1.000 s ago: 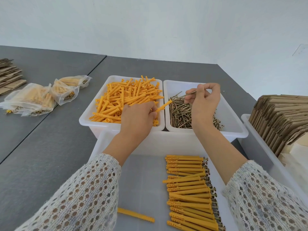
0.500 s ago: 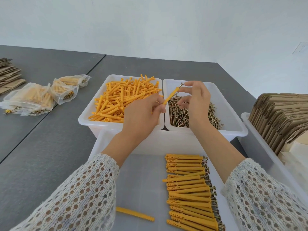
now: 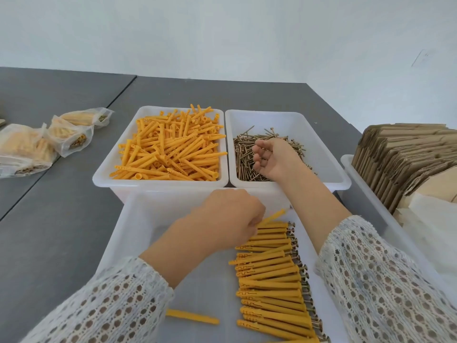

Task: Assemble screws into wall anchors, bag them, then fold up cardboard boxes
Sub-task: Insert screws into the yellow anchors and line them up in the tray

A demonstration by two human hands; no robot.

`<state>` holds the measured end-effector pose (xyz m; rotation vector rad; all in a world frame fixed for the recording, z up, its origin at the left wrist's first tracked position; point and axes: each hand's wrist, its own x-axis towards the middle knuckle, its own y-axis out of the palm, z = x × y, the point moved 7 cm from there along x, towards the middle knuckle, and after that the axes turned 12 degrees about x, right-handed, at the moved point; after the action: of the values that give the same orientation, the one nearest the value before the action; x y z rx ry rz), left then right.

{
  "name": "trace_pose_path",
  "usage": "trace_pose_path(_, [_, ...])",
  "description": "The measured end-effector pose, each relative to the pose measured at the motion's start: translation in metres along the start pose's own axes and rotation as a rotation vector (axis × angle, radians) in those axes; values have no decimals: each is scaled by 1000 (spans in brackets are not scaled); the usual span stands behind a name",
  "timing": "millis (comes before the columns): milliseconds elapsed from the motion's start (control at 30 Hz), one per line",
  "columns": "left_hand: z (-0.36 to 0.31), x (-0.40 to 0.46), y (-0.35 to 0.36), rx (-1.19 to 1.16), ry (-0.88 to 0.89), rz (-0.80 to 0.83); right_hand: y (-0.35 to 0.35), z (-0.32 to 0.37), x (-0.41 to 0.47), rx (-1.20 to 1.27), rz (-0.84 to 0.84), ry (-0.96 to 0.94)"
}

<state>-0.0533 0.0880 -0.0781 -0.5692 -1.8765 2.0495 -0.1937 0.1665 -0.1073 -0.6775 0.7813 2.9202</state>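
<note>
While left hand (image 3: 232,216) now grips anchor (image 3: 272,217) over row (image 3: 272,276), right hand (image 3: 274,157) (fingers loose) moved onto screws (image 3: 243,157).

Grey table (image 3: 61,243): white bins (image 3: 118,180), filled bags (image 3: 37,144) left, cardboard bin (image 3: 366,194) right.

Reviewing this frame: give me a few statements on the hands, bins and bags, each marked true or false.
1. The left hand holds an assembled anchor at the row in the near tray. True.
2. The right hand is over the anchor bin. False: it is over the screw bin.
3. Filled bags lie on the table's left. True.
4. The cardboard stack is left of the bins. False: it stands on the right.
</note>
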Motion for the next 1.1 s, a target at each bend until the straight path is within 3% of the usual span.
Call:
trace_pose_path(167, [-19,7,17,205,-14,71,-1,-1,2,-8,1,14])
trace_pose_path(500, [-25,11,17,220,-31,-13,2,1,0,-106,6,-14])
trace_pose_path(667, [-27,12,9,225,-104,-117,7,9,3,-642,-45,-308])
trace_pose_path(767, [-20,8,-10,196,-131,-294,10,19,4,-1021,-54,-551])
trace_pose_path(867, [-2,-8,-43,171,-197,-664,8,10,15,-1495,-33,-431])
trace_pose_path(933, [23,-19,-57,186,-313,-832,2,1,18,-1623,-19,-286])
trace_pose_path(1000, [57,-22,-53,199,-470,-777,-1,-1,15,-1607,-21,-261])
trace_pose_path(1100, [106,-22,-16,130,-725,-395,-2,1,10,-1618,-63,-263])
